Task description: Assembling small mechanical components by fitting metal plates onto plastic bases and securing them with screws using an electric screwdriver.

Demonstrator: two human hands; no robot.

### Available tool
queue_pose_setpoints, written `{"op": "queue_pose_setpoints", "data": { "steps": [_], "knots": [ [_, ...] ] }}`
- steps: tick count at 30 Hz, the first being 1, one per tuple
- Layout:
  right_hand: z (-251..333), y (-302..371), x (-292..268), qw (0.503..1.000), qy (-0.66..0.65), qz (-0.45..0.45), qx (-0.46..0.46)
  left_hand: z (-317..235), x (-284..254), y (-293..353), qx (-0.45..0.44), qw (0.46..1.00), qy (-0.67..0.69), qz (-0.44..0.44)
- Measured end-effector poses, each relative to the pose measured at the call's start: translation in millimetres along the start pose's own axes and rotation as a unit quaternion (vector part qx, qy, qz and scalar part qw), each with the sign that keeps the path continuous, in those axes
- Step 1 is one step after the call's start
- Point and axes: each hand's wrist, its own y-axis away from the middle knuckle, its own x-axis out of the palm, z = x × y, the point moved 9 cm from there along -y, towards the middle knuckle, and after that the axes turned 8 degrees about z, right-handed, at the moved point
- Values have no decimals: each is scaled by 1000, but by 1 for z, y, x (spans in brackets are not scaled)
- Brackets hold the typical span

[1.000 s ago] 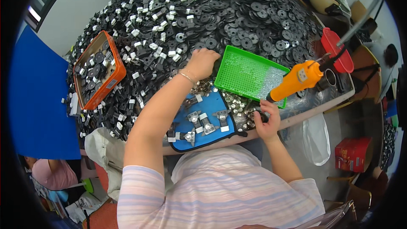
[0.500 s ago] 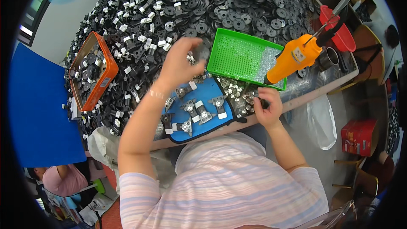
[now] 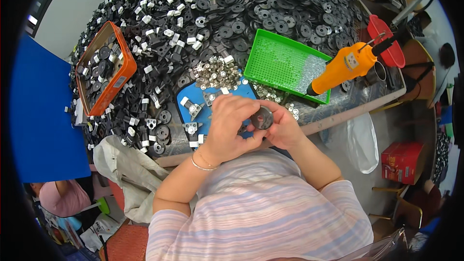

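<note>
In front of my chest, my left hand (image 3: 226, 126) and my right hand (image 3: 285, 128) have come together over the near edge of a blue mat (image 3: 182, 94). Between their fingertips is a small black disc (image 3: 262, 118) with a round hole in its middle. Fingers of both hands are closed round its rim; whether anything else is under it is hidden. On the mat lie several black brackets with white ends (image 3: 193, 108), partly covered by my left hand. A heap of small silvery metal parts (image 3: 215, 72) borders the mat's far side.
Black discs (image 3: 285, 19) and black-and-white parts (image 3: 159, 34) pile up at the back. A green tray (image 3: 275, 60) holds small clear pieces, with an orange power screwdriver (image 3: 340, 69) hanging over its right end. An orange tin (image 3: 126, 75) stands left; a red basin (image 3: 386, 43) sits far right.
My left hand has come down from beside the green tray to chest height. My right hand has moved left from the metal parts, and the black disc now shows between both hands.
</note>
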Motion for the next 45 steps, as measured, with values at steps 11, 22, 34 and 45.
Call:
{"op": "queue_pose_setpoints", "data": {
  "steps": [11,22,34,45],
  "knots": [
    [64,19,56,585,762,-87,-262,53,67,45,-352,654,669,22],
    [41,5,-12,589,782,-176,102,73,4,47,-298,935,186,43],
    [38,1,-9,601,778,-155,94,65,35,31,-209,965,24,158],
    [48,16,-1,622,761,-174,61,63,51,19,-198,961,-8,193]
  ]
}}
